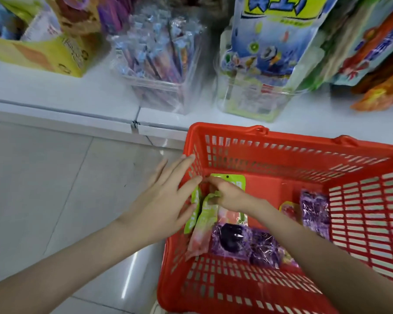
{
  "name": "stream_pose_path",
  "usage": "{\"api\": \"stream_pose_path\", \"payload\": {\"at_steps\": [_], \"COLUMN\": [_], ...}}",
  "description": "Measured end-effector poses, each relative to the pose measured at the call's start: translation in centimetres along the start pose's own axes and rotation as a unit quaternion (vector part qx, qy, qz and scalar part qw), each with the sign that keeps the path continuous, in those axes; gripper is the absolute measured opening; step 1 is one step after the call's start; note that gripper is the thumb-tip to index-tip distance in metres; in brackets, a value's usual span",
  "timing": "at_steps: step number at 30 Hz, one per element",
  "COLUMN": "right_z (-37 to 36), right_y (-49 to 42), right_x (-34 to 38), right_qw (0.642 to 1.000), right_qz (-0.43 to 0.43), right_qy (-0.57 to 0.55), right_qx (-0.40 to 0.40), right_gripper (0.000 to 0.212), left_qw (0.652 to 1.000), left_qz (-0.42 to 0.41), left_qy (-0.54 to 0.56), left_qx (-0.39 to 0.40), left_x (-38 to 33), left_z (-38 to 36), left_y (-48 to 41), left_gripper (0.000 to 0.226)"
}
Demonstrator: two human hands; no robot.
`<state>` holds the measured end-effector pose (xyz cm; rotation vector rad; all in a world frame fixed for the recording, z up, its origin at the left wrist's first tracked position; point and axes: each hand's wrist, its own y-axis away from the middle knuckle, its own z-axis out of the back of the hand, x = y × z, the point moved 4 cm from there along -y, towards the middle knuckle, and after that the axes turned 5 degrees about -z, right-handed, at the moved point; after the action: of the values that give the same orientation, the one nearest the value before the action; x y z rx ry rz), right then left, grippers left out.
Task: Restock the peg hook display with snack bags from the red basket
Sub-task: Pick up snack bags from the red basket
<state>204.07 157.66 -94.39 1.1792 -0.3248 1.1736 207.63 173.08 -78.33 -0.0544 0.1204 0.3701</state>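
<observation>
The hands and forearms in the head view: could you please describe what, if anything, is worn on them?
Nothing is worn. The left hand and right hand are bare: no gloves, rings or watch visible. Both forearms are bare too, with no sleeve showing up to the frame's edge.

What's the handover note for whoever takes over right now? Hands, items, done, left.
Left hand: open, fingers straight, at the left wall of the red basket.
Right hand: inside the basket, pinching the top of a green-and-pink snack bag.
Things: purple bags lie on the basket floor, one more near the right wall. The basket is in front of the white shelf, with hanging bags above it; the hooks are not in view.
Done: cannot tell how many are already hung.
Left: lift this bag out, hang it, then the rest.
</observation>
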Motion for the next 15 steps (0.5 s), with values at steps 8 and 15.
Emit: {"api": "stream_pose_path", "payload": {"at_steps": [8,15], "right_z": [-0.5,-1.1], "right_y": [0.0,0.8], "right_x": [0.0,0.0], "right_qw": [0.999,0.997], "right_qz": [0.050,0.034], "right_qy": [0.004,-0.073], "right_qx": [-0.008,0.006], "right_gripper": [0.053,0.054], "left_qw": [0.998,0.999], "left_qz": [0.007,0.014], "left_qy": [-0.020,-0.014], "left_qx": [0.051,0.043], "left_x": [-0.3,-0.3], "left_z": [-1.5,-1.5], "left_y": [-0.6,-0.4], "left_gripper": [0.054,0.046]}}
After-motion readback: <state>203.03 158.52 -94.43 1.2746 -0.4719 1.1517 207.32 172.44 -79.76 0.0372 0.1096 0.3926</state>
